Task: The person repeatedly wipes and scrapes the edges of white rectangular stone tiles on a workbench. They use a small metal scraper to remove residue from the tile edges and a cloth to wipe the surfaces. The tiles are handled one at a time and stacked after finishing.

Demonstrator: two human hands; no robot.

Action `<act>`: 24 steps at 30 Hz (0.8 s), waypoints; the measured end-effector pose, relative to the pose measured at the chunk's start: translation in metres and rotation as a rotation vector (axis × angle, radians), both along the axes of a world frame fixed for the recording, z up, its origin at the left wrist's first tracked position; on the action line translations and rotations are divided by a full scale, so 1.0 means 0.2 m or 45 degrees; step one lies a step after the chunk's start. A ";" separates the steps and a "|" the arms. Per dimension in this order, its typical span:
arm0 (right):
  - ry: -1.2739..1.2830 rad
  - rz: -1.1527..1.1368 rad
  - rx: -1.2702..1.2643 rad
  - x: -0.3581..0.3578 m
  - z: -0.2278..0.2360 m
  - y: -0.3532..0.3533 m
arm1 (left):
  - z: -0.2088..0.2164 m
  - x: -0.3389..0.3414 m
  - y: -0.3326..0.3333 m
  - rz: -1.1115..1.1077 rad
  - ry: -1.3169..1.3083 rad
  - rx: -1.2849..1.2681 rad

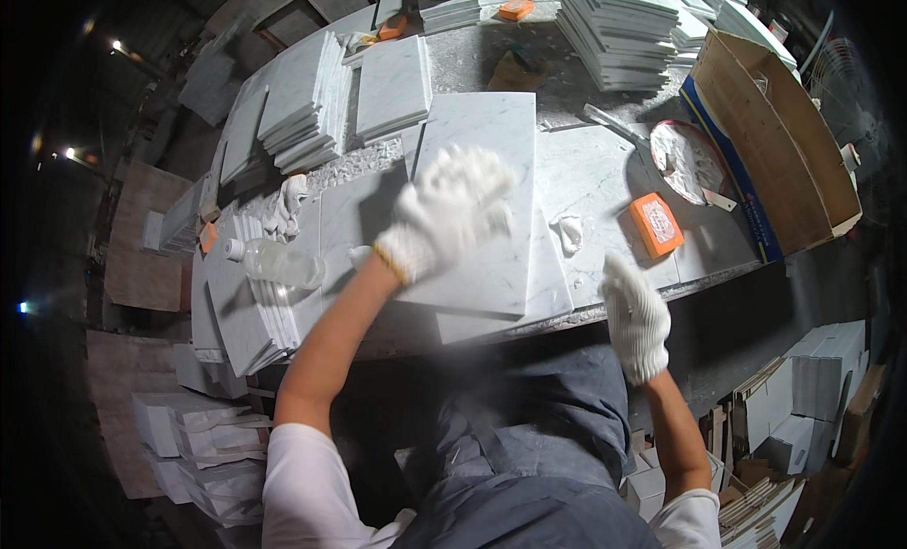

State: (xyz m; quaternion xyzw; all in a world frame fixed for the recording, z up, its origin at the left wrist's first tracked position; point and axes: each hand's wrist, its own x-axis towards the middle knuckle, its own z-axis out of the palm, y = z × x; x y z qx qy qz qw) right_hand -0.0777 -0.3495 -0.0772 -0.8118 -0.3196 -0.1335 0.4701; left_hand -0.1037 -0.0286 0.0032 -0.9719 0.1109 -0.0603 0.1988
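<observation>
A white-grey marble tile (484, 270) lies over other pale slabs at the front of the worktable. My left hand (449, 204), in a white knit glove with a yellow cuff, is over the tile's upper face with the fingers apart; it is slightly blurred, and nothing shows in it. To the right of the tile, at the table's front edge, my right hand (635, 317) is raised in a matching glove, its fingers stretched out and holding nothing. An orange block (656, 225) with a pale label is nearest to it. A small white lump (568, 234) lies between tile and block.
Stacked tiles (300, 105) stand at the left back, with a taller stack (619, 34) at the back right. A clear bottle (279, 263) lies at the left. On the right are a bowl of white paste (682, 160), a scraper (718, 199) and an open cardboard box (770, 124).
</observation>
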 end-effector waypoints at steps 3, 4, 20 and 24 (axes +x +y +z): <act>0.375 0.195 0.118 -0.22 -0.12 -0.17 | -0.01 0.31 0.18 0.172 -0.004 -0.489; 0.395 0.132 0.049 -0.29 -0.17 -0.20 | -0.01 0.41 0.20 0.260 0.040 -0.505; 0.612 -0.089 0.384 -0.19 -0.26 -0.16 | 0.13 -0.20 -0.59 -0.560 0.412 -0.784; 0.733 -0.114 0.190 -0.01 -0.20 -0.12 | 0.01 -0.33 -0.64 -0.795 0.245 -1.395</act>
